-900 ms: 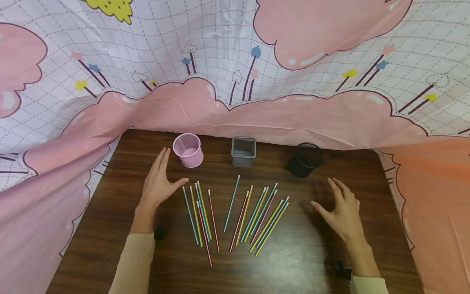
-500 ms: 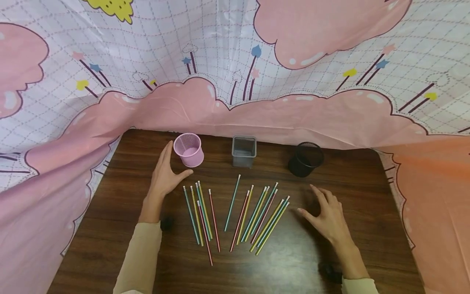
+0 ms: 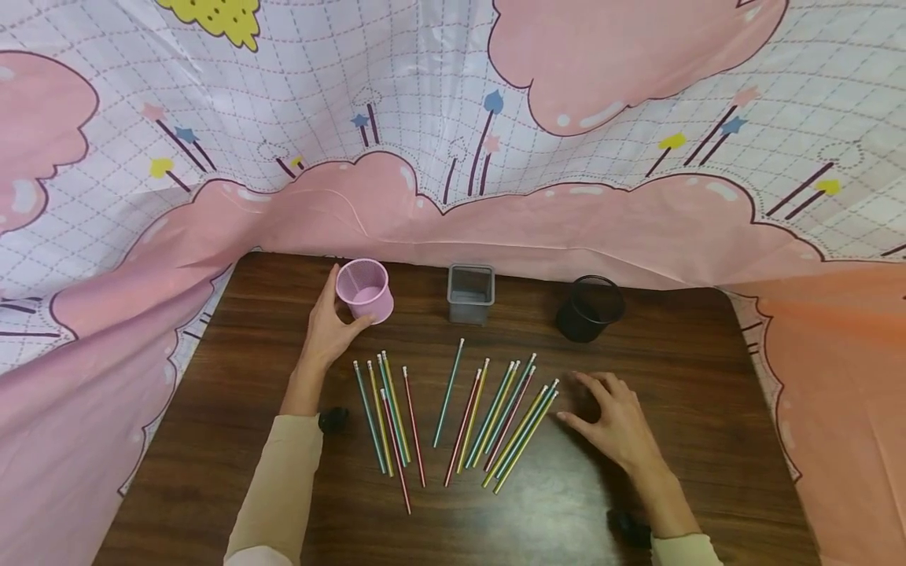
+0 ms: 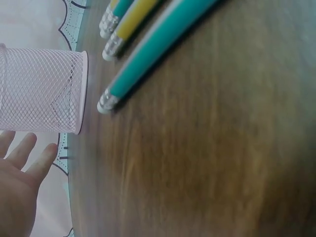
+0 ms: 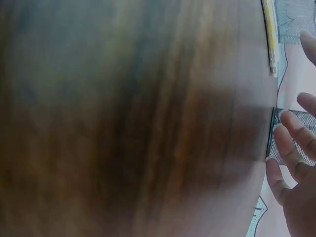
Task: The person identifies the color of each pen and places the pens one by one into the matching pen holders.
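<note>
My left hand (image 3: 327, 332) is at the left side of a pink round mesh pencil cup (image 3: 375, 309), thumb in front and fingers along its side. In the left wrist view the fingers extend just beside the cup's wall, loosely spread. My right hand (image 3: 617, 428) hovers to the right of the pencils, fingers spread and slightly bent, holding nothing. Several metallic pencils with white erasers lie fanned on the table, among them a teal pencil (image 3: 370, 417) near the left hand and a yellow pencil (image 3: 526, 443) nearest the right hand.
A grey square mesh holder (image 3: 468, 313) stands at the back centre. To its right is a black round mesh cup (image 3: 576, 325), beyond the right hand. Patterned pink and white cloth (image 3: 538, 228) hangs along the back and sides of the dark wooden table (image 3: 715, 393).
My left hand has moved forward and right, up to the pink cup. The right hand has moved left and nearer, toward the pencils. Cups and pencils stay in place.
</note>
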`<state>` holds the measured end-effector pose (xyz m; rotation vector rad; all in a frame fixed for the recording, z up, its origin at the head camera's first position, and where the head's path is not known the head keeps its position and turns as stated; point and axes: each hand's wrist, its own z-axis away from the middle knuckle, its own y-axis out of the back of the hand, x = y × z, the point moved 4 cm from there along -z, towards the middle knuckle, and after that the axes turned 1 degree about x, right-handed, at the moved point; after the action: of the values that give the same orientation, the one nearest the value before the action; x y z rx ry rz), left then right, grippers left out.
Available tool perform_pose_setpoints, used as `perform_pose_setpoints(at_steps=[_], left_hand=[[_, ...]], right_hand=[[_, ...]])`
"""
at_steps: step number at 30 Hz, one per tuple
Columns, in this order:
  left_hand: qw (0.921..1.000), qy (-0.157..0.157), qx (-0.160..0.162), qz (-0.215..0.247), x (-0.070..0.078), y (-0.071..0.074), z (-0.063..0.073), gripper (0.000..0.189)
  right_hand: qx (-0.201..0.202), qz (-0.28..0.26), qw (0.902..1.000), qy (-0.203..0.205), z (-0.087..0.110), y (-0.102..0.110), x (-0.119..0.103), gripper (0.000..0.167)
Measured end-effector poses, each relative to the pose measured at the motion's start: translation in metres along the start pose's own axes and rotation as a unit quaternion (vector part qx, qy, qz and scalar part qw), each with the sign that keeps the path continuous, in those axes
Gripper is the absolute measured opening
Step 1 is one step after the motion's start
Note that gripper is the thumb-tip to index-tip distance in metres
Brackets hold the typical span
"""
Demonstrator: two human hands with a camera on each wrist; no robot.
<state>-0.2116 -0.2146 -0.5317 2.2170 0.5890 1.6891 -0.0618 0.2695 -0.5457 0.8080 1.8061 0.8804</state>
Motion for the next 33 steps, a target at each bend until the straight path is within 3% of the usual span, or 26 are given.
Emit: perform_pose_setpoints(at_steps=[8, 15, 24, 33], left_hand=[[0.9991, 0.030, 0.010, 0.029, -0.002, -0.007, -0.004, 0.102], [0.9929, 0.040, 0.013, 0.111, -0.003, -0.018, -0.010, 0.091], [0.9970, 0.048, 0.035, 0.051, 0.004, -0.021, -0.024, 0.103], [0.9952, 0.065, 0.039, 0.062, 0.005, -0.024, -0.026, 0.095]], right_hand=[[0.008, -0.024, 0.9962, 0.083, -0.003, -0.011, -0.007, 0.043], [0.004, -0.032, 0.9943, 0.102, -0.007, -0.012, -0.007, 0.035], [-0.015, -0.048, 0.9923, 0.113, -0.008, -0.015, -0.004, 0.030], [-0.046, -0.079, 0.9905, 0.102, -0.011, -0.017, 0.001, 0.032]])
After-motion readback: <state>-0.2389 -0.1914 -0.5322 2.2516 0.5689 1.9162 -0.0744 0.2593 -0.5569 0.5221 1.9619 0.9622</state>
